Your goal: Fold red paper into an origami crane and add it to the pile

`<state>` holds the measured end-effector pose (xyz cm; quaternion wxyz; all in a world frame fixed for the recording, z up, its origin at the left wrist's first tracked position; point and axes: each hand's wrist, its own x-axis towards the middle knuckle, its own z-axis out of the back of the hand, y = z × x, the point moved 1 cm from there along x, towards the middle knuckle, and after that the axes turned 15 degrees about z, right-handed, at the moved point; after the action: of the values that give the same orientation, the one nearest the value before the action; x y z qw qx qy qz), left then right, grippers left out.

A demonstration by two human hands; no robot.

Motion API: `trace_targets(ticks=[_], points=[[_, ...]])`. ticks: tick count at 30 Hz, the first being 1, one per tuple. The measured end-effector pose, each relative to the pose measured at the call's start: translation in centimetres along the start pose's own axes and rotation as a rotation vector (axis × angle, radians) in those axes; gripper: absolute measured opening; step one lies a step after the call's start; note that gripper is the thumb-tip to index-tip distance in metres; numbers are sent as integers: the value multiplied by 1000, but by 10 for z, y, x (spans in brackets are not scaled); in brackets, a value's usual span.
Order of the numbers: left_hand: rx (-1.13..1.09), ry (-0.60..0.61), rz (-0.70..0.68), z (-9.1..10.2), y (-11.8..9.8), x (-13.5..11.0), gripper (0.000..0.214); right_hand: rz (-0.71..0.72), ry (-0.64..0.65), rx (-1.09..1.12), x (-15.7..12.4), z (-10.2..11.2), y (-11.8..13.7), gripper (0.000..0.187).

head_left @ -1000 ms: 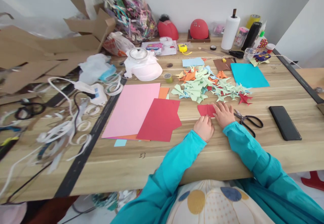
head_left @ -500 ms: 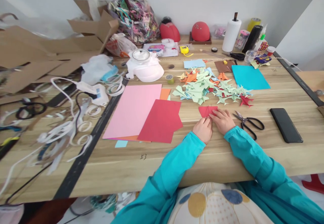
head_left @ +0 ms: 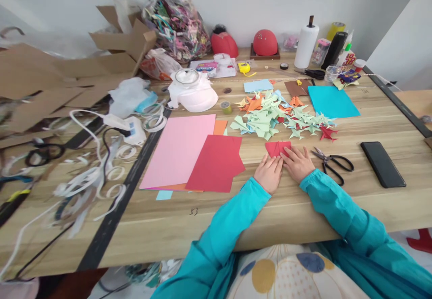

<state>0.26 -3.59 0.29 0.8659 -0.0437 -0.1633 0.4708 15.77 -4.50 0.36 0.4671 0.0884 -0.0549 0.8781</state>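
Nearest, a patterned garment [head_left: 286, 272] and two teal sleeves [head_left: 351, 209] run off the bottom of the head view. Past the front edge of the wooden counter [head_left: 216, 231], the left hand [head_left: 269, 174] lies palm down with its fingers stretched out to the lower edge of a small red paper piece [head_left: 276, 147]. The right hand [head_left: 299, 164] rests beside it, fingertips over the piece's lower right part. Whether either grip is clamped on the paper or merely pressing it cannot be told, as the backs of the hands cover the undersides of the fingers.

The paper piece lies on the counter just beyond the fingertips. It is plain red, flat and folded, with a nearly straight far edge, a slanting left side and a thin slanted line near its middle. Its near edge and part of its right side are hidden, so the full outline and the number of layers are hard to make out.

Right of the hands are black-handled scissors [head_left: 326, 159]. Farther off, a heap of folded paper figures [head_left: 265, 121], mostly pale green, overlaps so heavily that single shapes blur together.
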Motion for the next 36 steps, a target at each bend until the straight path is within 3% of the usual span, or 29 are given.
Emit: trace_targets(ticks=[7,17,26,36], points=[[-49,26,38,2,2,1,49,35,-34,33,-1,7,2,28],[-163,21,33,-2,22,-7,62,34,-47,49,2,6,3,28],[-102,-14,18,4,17,0,51,15,-39,63,3,6,9,33],[-282,-57,-31,0,37,-2,49,49,-151,107,-1,-1,-4,30]])
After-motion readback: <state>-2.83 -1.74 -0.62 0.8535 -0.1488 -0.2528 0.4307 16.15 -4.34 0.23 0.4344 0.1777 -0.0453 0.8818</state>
